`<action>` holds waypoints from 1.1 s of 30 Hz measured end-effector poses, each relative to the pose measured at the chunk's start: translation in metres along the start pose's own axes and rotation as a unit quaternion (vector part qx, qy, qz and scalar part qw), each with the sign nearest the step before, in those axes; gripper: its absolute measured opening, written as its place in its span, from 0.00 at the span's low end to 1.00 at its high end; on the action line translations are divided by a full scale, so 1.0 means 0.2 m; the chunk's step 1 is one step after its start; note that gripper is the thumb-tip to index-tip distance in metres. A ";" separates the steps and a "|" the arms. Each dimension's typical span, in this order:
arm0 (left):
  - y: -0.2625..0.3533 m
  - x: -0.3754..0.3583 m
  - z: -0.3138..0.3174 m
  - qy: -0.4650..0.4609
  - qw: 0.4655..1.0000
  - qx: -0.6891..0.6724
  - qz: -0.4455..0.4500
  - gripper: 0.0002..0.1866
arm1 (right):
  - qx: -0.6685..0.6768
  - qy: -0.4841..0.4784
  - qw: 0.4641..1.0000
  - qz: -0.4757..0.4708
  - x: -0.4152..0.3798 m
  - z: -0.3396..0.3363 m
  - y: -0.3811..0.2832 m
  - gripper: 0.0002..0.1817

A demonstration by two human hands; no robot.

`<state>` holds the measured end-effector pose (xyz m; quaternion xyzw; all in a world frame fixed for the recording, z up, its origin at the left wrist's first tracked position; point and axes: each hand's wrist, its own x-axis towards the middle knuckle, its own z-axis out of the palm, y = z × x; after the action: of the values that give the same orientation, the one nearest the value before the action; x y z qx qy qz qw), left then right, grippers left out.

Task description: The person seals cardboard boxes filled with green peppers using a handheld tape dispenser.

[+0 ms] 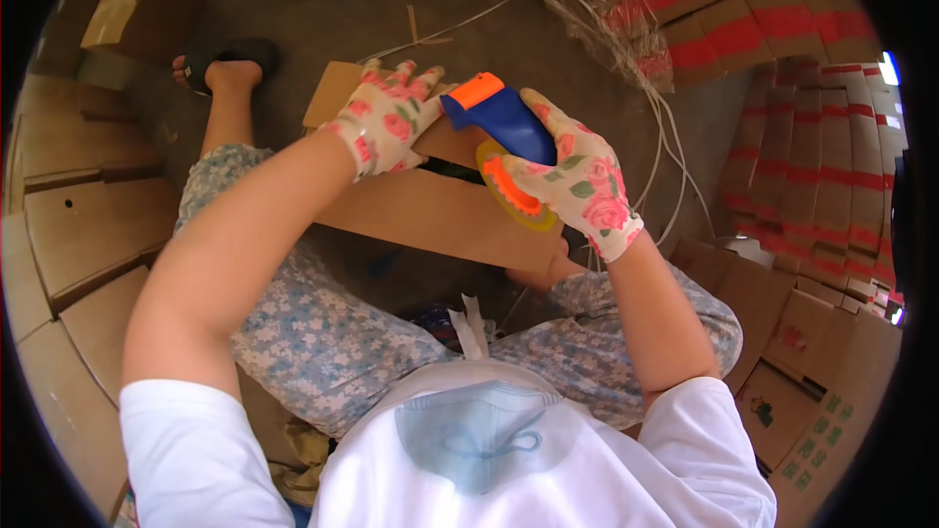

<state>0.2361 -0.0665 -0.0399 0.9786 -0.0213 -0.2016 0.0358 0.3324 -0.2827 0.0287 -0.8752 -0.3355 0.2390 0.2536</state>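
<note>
Both hands wear white gloves with a pink flower print. My right hand (pixel 587 171) is closed round a blue tape dispenser (pixel 514 125) with an orange top; a yellow and orange disc shows at its lower side. My left hand (pixel 396 117) has its fingers spread and lies over the upper left part of a cardboard box (pixel 430 215) between my legs. Its fingertips are close to the dispenser's left end. The box has raised flaps, and a dark gap shows between them under the dispenser.
Stacked cartons (pixel 88 225) line the left side. Cartons with red bands (pixel 812 156) stand at the right. Clear plastic and white straps (pixel 606 20) lie on the floor at the upper right. A single carton (pixel 132 10) sits at the upper left, near my sandalled foot (pixel 230 68).
</note>
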 end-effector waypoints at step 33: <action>0.17 -0.27 0.31 0.188 0.970 -0.150 -0.035 0.51 | 0.530 -0.077 0.844 -0.025 0.59 0.31 0.27 0.26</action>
<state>0.1601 -0.1019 -0.0729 0.9825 0.0504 -0.0157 0.1786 0.3986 -0.2167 -0.0808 -0.5774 -0.1980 0.4403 0.6584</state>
